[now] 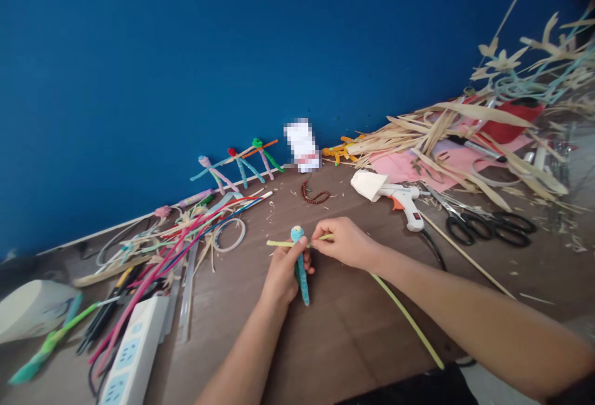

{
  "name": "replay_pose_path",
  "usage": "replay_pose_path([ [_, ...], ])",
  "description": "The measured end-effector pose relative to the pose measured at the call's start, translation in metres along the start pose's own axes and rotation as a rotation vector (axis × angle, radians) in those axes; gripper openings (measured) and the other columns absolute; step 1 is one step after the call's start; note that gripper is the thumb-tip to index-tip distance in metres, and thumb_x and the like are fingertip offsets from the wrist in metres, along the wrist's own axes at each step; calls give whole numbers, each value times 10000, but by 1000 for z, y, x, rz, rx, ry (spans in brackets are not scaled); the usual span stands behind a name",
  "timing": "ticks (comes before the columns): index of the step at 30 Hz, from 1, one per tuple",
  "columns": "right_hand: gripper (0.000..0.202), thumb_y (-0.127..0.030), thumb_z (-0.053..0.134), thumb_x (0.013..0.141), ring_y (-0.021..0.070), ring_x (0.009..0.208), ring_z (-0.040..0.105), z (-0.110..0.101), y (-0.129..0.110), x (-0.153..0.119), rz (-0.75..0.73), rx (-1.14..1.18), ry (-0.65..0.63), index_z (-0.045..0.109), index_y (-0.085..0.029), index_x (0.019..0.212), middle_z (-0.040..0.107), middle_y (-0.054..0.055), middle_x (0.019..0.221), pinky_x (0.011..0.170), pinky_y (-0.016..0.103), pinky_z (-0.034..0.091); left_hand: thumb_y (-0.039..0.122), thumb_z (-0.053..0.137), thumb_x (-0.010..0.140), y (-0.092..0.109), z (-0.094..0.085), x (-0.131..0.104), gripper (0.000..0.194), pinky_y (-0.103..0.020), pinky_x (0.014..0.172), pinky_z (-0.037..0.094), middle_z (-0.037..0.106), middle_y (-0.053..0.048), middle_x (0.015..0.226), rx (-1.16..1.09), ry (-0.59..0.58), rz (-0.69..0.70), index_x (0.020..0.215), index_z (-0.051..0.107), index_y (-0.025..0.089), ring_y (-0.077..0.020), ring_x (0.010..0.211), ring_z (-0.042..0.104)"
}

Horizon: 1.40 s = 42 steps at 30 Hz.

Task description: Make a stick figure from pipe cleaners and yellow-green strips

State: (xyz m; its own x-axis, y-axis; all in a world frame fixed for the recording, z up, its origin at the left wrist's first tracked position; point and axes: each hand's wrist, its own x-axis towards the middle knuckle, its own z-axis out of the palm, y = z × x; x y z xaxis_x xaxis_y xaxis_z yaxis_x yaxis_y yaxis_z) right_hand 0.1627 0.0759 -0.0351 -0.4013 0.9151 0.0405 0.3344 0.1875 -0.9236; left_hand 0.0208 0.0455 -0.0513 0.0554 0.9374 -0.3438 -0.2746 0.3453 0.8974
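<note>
Near the middle of the table, my left hand (284, 268) grips a small blue pipe-cleaner figure (303, 284) with a rounded head and its blue legs pointing down. A pale yellow-green strip (279, 244) crosses the figure below the head and sticks out to the left. My right hand (341, 242) pinches the yellow-green strip just right of the figure. A longer yellow-green strip (409, 323) runs from under my right forearm toward the table's front edge.
A white glue gun (409, 206) and black-handled scissors (478, 228) lie right. Behind are finished figures (239, 166), brown beads (315, 200) and dried husks (432, 129). At left are coloured stems (162, 247), a tape ring (230, 235), a power strip (134, 346) and a white roll (37, 309).
</note>
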Motion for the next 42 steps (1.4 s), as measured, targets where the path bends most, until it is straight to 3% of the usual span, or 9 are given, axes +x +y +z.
replay_pose_path([
  [5,98,-171,514,662,103,567,516,-4,-3,-2,-85,-178,21,605,-163,627,617,4,617,512,192,335,271,632,597,1,-3,1,213,-197,394,404,477,31,432,25,-5,-46,509,523,110,-51,366,406],
  [11,95,-191,507,672,114,598,558,4,9,2,14,51,-12,590,-146,664,618,17,618,538,190,403,253,647,574,3,-3,0,172,-198,401,422,548,1,484,10,14,-91,568,573,98,-65,387,454],
  [18,93,-202,515,668,121,625,560,3,8,3,19,121,9,591,-149,657,625,21,641,581,210,417,221,681,562,5,-6,1,170,-183,413,430,560,2,522,-17,-26,-102,637,597,93,-58,417,464],
  [28,109,-248,571,631,76,478,476,1,9,8,247,501,-150,544,-149,593,533,-41,469,529,206,368,216,689,569,4,-7,-1,166,-184,452,425,562,3,527,18,-106,-38,628,586,100,-60,435,480],
  [36,148,-281,561,634,87,544,450,1,17,13,213,251,92,575,-137,603,534,-21,551,550,211,351,232,664,599,2,-3,0,210,-226,526,464,579,-2,593,-56,-34,-49,748,593,101,-78,487,513],
  [42,141,-268,536,654,100,578,480,2,20,13,126,155,104,579,-140,614,554,-11,587,574,214,363,255,642,622,1,-2,2,202,-230,489,470,576,-2,587,-47,23,-51,739,576,105,-77,465,499],
])
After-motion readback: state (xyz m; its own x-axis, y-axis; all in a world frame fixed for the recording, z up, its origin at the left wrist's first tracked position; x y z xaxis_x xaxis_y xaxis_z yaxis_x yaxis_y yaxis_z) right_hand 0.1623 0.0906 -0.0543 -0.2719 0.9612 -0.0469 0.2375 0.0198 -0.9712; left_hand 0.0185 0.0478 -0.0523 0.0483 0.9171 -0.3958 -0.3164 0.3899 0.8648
